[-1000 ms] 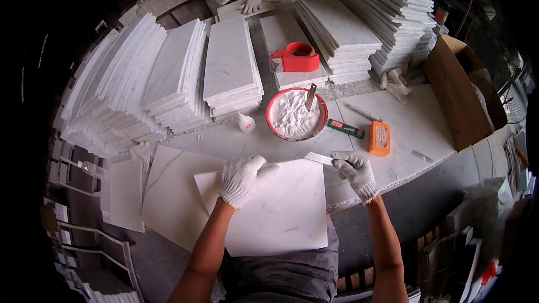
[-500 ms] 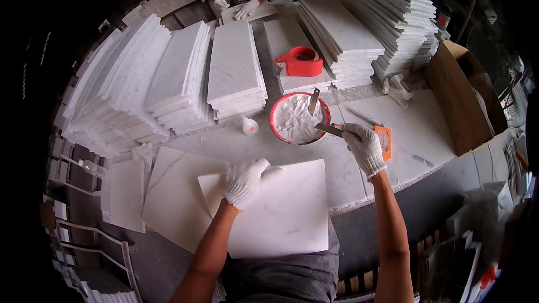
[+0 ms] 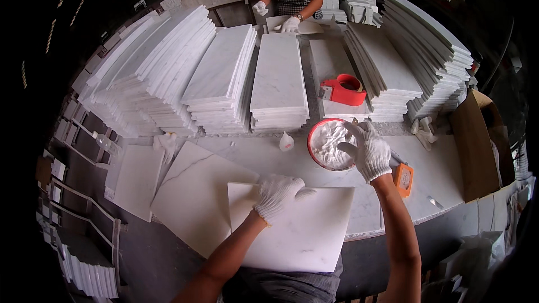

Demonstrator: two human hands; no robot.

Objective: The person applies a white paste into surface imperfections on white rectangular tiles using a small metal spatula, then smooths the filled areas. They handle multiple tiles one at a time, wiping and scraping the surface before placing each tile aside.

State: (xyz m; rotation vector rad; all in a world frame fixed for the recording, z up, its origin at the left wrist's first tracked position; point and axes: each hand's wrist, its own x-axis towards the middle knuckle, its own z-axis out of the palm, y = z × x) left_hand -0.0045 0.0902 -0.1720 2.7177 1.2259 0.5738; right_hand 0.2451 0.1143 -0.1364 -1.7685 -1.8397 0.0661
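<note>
My left hand (image 3: 279, 197), in a white knitted glove, grips the far edge of a white marble tile (image 3: 297, 235). The tile's near edge lies over my lap, and it overlaps a grey-veined tile (image 3: 193, 191) on the left. My right hand (image 3: 370, 151), gloved too, is over the right side of a red-rimmed bowl (image 3: 310, 146) of white paste (image 3: 331, 140). Its thumb and fingers are spread apart, and no blade shows between them. A metal tip, perhaps of a putty knife, peeks out by the fingers; the rest is hidden.
Stacks of marble slabs (image 3: 278, 73) line the far side, one bearing a red tape dispenser (image 3: 351, 92). A small white bottle (image 3: 286, 142), an orange box (image 3: 403, 179) and a cardboard box (image 3: 474, 151) stand on the table. Opposite, a person's gloved hand (image 3: 290, 24) rests on a slab.
My right hand has moved over the bowl, and the flat metal blade it held no longer shows. The left hand stays on the tile. The whole view has shifted.
</note>
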